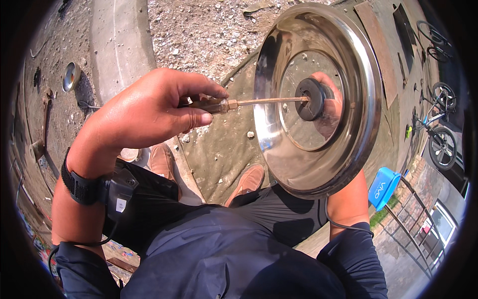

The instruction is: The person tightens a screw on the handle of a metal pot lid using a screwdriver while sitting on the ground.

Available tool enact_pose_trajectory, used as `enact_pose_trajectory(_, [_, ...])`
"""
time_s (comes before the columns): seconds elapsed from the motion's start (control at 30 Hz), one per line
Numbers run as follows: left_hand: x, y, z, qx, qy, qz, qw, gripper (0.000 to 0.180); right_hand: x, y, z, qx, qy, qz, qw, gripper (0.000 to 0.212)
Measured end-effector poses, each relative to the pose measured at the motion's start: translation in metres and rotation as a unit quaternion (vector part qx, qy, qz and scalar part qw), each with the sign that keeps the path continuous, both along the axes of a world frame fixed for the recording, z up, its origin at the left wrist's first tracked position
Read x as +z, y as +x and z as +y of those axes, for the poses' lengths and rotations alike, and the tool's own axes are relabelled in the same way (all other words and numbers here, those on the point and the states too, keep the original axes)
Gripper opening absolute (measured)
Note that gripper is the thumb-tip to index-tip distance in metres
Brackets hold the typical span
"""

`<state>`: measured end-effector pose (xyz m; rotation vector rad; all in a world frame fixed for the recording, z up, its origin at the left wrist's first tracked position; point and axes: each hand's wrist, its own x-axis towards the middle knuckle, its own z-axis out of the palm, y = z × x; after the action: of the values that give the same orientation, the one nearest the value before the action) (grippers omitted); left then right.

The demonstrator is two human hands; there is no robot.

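My left hand (159,102) grips a screwdriver (214,105) by its handle. The thin, rusty-looking shaft points right, and its tip meets the middle of a black round knob piece (309,99). That piece sits at the centre of a round, shiny pot lid (269,144), which is tilted up on its side with its hollow face toward the screwdriver. From behind the lid, my right hand (332,112) holds it at the knob; its fingers show partly through the see-through centre. The rest of that hand is hidden by the lid's wide metal rim.
Gravel (199,35) and a concrete strip (119,45) lie ahead, with a greenish ground sheet (219,164) under my shoes. A small metal bowl (71,76) and a hammer-like tool (39,147) lie left. Right are a bicycle (438,119) and a blue-topped metal frame (384,188).
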<state>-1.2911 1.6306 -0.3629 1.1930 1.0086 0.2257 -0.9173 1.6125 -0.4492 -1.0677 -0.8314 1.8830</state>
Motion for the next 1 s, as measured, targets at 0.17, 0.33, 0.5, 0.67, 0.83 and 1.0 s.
enact_pose_trajectory(0.17, [0.000, -0.001, -0.006, -0.057, 0.342, 0.111, 0.931, 0.028, 0.006, -0.003, -0.001, -0.015, 0.006, -0.007, 1.000, 0.071])
enact_pose_trajectory(0.33, [-0.008, 0.004, -0.009, -0.047, 0.492, 0.159, 0.854, 0.020, 0.020, -0.010, 0.004, 0.021, 0.042, -0.024, 0.999, 0.068])
enact_pose_trajectory(0.5, [-0.004, 0.004, -0.011, -0.049, 0.441, 0.136, 0.886, 0.017, 0.013, -0.008, 0.003, 0.026, 0.065, -0.066, 0.995, 0.064])
enact_pose_trajectory(0.67, [-0.004, 0.006, -0.012, -0.049, 0.275, 0.100, 0.955, 0.016, 0.028, -0.017, 0.005, 0.019, 0.081, -0.067, 0.994, 0.059])
enact_pose_trajectory(0.83, [-0.002, 0.005, -0.011, -0.058, 0.437, 0.127, 0.888, 0.018, 0.010, -0.003, 0.004, 0.008, 0.052, -0.015, 0.998, 0.058])
enact_pose_trajectory(1.0, [-0.003, 0.008, -0.012, -0.062, 0.483, 0.150, 0.861, 0.026, 0.004, 0.008, -0.005, -0.052, -0.002, -0.019, 0.998, 0.065])
